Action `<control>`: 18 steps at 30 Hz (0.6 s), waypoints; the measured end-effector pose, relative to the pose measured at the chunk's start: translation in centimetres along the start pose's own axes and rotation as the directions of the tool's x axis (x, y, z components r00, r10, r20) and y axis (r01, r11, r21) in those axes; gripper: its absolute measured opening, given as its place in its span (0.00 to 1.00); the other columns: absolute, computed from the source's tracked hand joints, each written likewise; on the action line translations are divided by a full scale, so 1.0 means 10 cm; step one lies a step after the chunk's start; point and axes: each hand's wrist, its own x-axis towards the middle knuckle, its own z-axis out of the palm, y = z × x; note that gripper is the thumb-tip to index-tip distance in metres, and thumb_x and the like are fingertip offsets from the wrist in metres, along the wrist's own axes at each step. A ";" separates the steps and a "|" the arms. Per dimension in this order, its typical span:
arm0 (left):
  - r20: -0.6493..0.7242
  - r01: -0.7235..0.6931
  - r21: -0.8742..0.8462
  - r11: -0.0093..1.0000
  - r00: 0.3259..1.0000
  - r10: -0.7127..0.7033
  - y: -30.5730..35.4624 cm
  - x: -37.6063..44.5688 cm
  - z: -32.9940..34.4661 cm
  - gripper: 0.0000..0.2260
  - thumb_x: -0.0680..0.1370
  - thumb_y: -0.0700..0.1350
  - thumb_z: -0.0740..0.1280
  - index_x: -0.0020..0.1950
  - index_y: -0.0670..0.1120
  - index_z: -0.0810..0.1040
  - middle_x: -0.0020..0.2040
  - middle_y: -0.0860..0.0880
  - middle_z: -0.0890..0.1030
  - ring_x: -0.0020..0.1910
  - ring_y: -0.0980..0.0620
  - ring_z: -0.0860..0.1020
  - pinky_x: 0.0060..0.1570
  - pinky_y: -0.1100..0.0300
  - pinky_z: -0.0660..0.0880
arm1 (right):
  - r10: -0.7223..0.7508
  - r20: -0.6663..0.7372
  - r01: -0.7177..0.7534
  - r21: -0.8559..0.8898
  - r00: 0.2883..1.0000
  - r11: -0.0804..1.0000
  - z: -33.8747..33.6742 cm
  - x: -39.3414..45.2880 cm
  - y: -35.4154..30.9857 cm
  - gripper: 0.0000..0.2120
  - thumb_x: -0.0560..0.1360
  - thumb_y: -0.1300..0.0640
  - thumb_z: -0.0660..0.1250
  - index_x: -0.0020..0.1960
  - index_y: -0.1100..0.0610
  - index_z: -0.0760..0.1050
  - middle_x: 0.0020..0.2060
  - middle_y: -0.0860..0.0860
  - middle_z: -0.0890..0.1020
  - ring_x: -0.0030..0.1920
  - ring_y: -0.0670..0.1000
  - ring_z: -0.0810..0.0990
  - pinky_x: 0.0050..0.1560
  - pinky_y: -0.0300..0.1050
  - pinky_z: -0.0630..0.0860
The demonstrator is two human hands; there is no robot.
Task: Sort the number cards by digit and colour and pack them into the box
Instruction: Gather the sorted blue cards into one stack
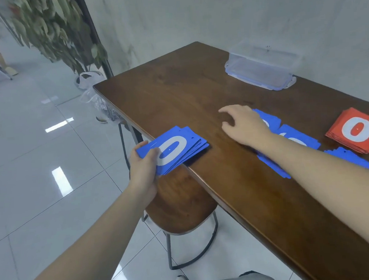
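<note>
The right forearm crosses in front of the loose blue cards (297,139) spread on the surface (187,100), hiding much of them; only parts of white digits show, and their number cannot be counted. More blue cards run off the right edge of the view. The far part of the picture is soft, so the inside of the box (261,66) is hard to make out.

The cards are thin, flat, square-cornered sheets with a large white "0" printed on a plain colour. There are three groups: a blue stack (175,150), the loose blue cards, and a red stack (356,131) lying square on the surface at the right, well apart from the box. The top cards of the blue stack and the red stack each show a "0".

The left hand (143,168) grips the blue stack at its near end, thumb on top and fingers curled beneath; the stack's far end rests on the edge of the surface, slightly fanned. The right hand (242,122) hovers over the bare wood just beside the loose blue cards, fingers relaxed and spread, holding nothing.

The surface is dark brown polished wood with a visible grain. One clear plastic box with a blue-trimmed rim stands at the far side, near the wall. One wooden stool (179,208) with a thin metal frame stands below the surface edge, on a glossy tiled floor (39,172).
</note>
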 end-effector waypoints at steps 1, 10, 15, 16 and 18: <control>-0.006 -0.001 -0.008 1.000 1.000 0.001 -0.02 -0.03 0.03 0.15 0.80 0.41 0.68 0.64 0.52 0.71 0.55 0.46 0.84 0.45 0.47 0.87 0.50 0.49 0.83 | 0.053 0.031 -0.051 -0.051 0.998 0.997 -0.07 0.02 0.14 0.23 0.78 0.49 0.62 0.73 0.47 0.70 0.72 0.48 0.73 0.71 0.56 0.68 0.69 0.55 0.66; -0.020 0.037 -0.115 0.993 0.999 -0.040 -0.21 -0.38 0.40 0.15 0.81 0.41 0.68 0.65 0.50 0.70 0.52 0.46 0.86 0.45 0.48 0.86 0.42 0.55 0.82 | 0.203 0.258 -0.151 -0.210 0.944 0.966 -0.33 -0.07 0.68 0.26 0.76 0.36 0.63 0.72 0.41 0.70 0.69 0.49 0.74 0.69 0.57 0.71 0.65 0.56 0.66; -0.075 0.024 -0.127 0.992 0.997 -0.033 -0.34 -0.58 0.46 0.14 0.81 0.42 0.68 0.64 0.50 0.71 0.56 0.46 0.85 0.46 0.49 0.86 0.38 0.58 0.83 | 0.047 0.273 0.022 -0.242 0.961 0.970 -0.19 -0.22 0.30 0.20 0.80 0.40 0.59 0.71 0.39 0.72 0.67 0.51 0.74 0.68 0.57 0.69 0.64 0.55 0.67; -0.086 0.016 -0.127 0.992 0.996 -0.027 -0.37 -0.62 0.46 0.14 0.80 0.41 0.68 0.64 0.49 0.71 0.56 0.46 0.85 0.46 0.49 0.86 0.37 0.58 0.83 | 0.025 0.277 0.044 -0.238 0.960 0.970 -0.16 -0.25 0.23 0.19 0.81 0.44 0.58 0.71 0.40 0.72 0.67 0.52 0.74 0.68 0.57 0.70 0.64 0.54 0.67; -0.093 -0.006 -0.100 0.995 0.996 -0.003 -0.43 -0.71 0.46 0.11 0.81 0.40 0.67 0.62 0.48 0.73 0.54 0.46 0.85 0.46 0.49 0.86 0.39 0.57 0.83 | -0.028 0.279 0.087 -0.200 0.960 0.976 -0.12 -0.32 0.10 0.19 0.81 0.55 0.57 0.68 0.44 0.76 0.64 0.52 0.77 0.66 0.57 0.71 0.63 0.51 0.70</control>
